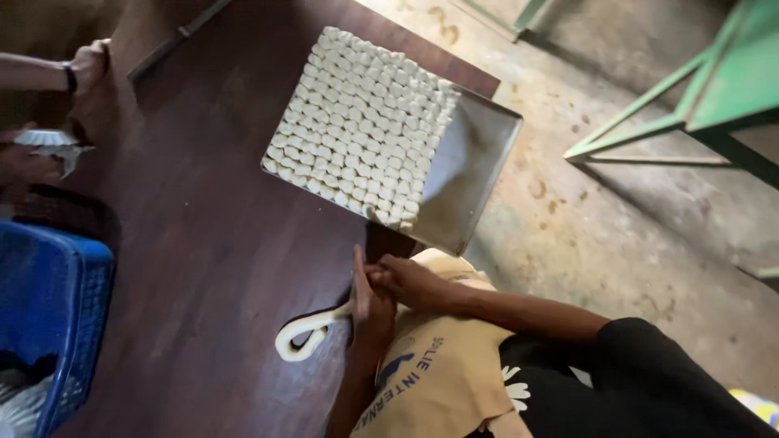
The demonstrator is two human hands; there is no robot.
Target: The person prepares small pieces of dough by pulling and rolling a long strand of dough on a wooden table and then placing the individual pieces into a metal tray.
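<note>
Pale, soft rope of dough [312, 332]: lying on the dark brown wooden table [211, 227], curled into a loop out past the left hand, its near end running in under that hand.
Left hand [371, 304]: fingers straight and held together, palm clamped down on the near end of the rope.
Right hand [410, 280]: curled and pressed against the left hand, the two hands together; whether its fingertips hold dough is hidden, so cannot tell.
Step in hand: by the look of it, working the rope's end between both hands, probably parting off a small piece like those on the tray.
Flat rectangular metal tray [475, 170]: just beyond the hands, hanging partly off the table edge; bare strip on the side towards the right hand.
Small pale dough pieces [361, 122]: packed in tight rows over most of the tray, on the side far from the hands.
Next move calls for: a clean pinch at the rope's end, then a short reach forward to the bare strip, without disturbing the rows.
Blue plastic basket [49, 308]: well apart, far out beyond the left hand.
Another person's hand [85, 65]: at the far corner of the table, well apart from both hands.
</note>
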